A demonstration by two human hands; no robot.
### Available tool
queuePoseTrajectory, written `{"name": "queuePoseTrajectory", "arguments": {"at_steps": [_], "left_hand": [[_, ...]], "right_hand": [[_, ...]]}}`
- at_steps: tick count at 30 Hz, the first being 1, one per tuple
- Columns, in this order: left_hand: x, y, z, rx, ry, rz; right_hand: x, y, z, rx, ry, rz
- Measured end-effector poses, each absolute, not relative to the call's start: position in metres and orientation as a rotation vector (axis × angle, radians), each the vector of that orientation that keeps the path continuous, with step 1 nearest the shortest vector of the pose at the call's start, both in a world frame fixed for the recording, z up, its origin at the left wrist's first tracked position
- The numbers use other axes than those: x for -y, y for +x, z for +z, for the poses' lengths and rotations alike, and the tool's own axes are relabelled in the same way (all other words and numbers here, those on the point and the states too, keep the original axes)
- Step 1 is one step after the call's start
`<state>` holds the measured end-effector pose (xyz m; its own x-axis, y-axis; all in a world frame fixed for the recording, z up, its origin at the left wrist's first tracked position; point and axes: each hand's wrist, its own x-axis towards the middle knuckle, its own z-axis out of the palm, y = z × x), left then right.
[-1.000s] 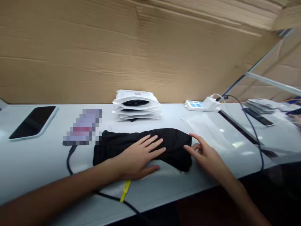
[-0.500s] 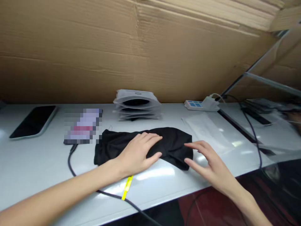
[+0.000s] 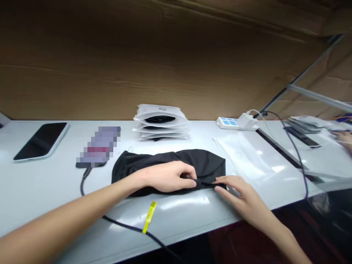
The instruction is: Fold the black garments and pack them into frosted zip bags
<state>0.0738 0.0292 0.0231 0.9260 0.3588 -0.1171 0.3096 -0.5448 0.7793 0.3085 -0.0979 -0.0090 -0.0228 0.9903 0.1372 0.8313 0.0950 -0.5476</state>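
Observation:
A piece of black cloth (image 3: 203,163), perhaps a garment or sleeve, lies stretched sideways on the grey-white table. My left hand (image 3: 172,178) rests across its middle, with thumb and fingers pinching a fold at the near edge. At the cloth's right end, my right hand (image 3: 233,190) pinches the near corner between thumb and fingertips. Between the two hands the near edge is drawn into a narrow fold. The cloth's exact kind cannot be made out.
Behind the cloth stands a stack of white pouches (image 3: 162,124) with black contents. Two phones, one dark (image 3: 41,141) and one lit (image 3: 99,146), lie left. A black cable (image 3: 126,227) crosses the front. Right are a clear bag (image 3: 244,154), a power strip (image 3: 228,123) and another person's hand (image 3: 345,139).
My left hand has gone from lying flat with fingers spread to pinching the cloth's near edge. My right hand has closed on the right corner. Another person's hand has appeared at far right.

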Motion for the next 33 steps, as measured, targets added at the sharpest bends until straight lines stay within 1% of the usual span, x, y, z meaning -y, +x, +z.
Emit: {"name": "queuePoseTrajectory", "arguments": {"at_steps": [3,6,12,15,19,26,33], "left_hand": [[-0.029,0.075,0.017,-0.495,2.188,0.078],[-0.028,0.079,0.009,-0.59,2.281,0.177],[-0.023,0.077,-0.004,-0.75,2.481,0.309],[-0.025,0.078,-0.004,-0.758,2.575,0.385],[-0.029,0.098,0.004,-0.687,2.654,0.413],[-0.04,0.146,0.002,-0.487,2.77,0.251],[-0.037,0.142,0.0,-0.661,2.723,0.371]], "right_hand": [[0.088,0.307,-0.009,1.788,-1.859,0.468],[0.078,0.306,-0.013,1.77,-1.882,0.423],[0.071,0.304,-0.031,1.762,-1.852,0.14],[0.074,0.303,-0.033,1.791,-1.819,0.077],[0.081,0.304,-0.028,1.839,-1.798,0.085],[0.091,0.311,-0.026,1.792,-1.816,0.155],[0.082,0.312,-0.024,1.722,-1.849,0.218]]}}
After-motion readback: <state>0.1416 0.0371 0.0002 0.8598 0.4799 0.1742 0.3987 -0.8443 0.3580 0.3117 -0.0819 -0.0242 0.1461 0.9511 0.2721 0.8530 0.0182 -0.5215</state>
